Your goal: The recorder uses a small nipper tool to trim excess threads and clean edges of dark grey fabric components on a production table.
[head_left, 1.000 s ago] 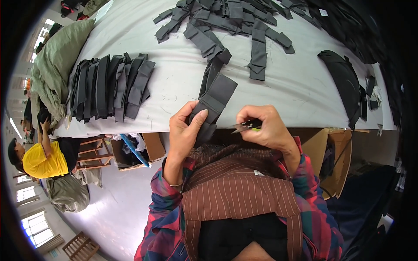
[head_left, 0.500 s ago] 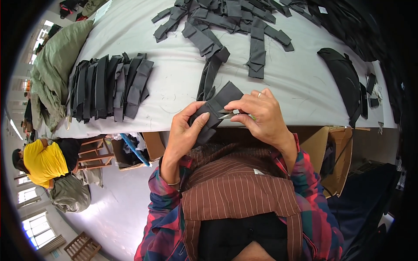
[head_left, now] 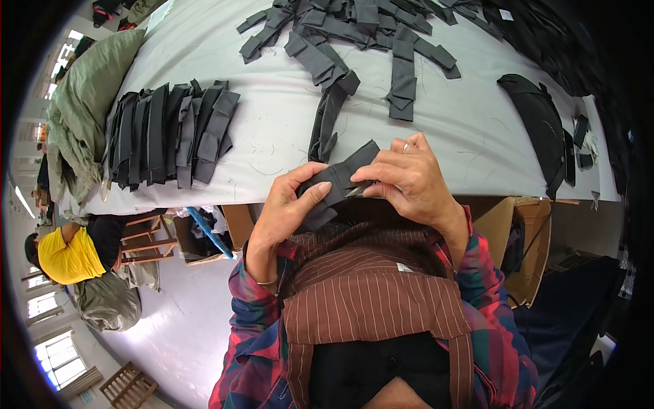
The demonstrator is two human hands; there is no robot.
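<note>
My left hand [head_left: 286, 208] pinches a dark grey fabric strip [head_left: 336, 179] between thumb and fingers, just off the table's front edge. My right hand [head_left: 412, 178] is closed at the strip's right side, its thumb and forefinger pressed against the cloth. A pair of thread snips [head_left: 353, 193] sits in that hand; only a bit of pale metal shows under the fingers, the rest being covered. Beyond my hands, a folded chain of the same strips [head_left: 328, 116] runs back to a loose heap of grey strips [head_left: 340, 31].
A neat row of grey strips [head_left: 170, 136] lies on the white-covered table [head_left: 266, 129] at left, beside a green cloth bundle [head_left: 88, 116]. A black curved piece [head_left: 535, 129] lies at right. Cardboard boxes [head_left: 524, 245] stand below. A person in yellow [head_left: 71, 255] is at far left.
My right hand has turned and its fingers have closed onto the strip, so the snips' blades are now mostly hidden. The strip has tilted flatter and dropped slightly.
</note>
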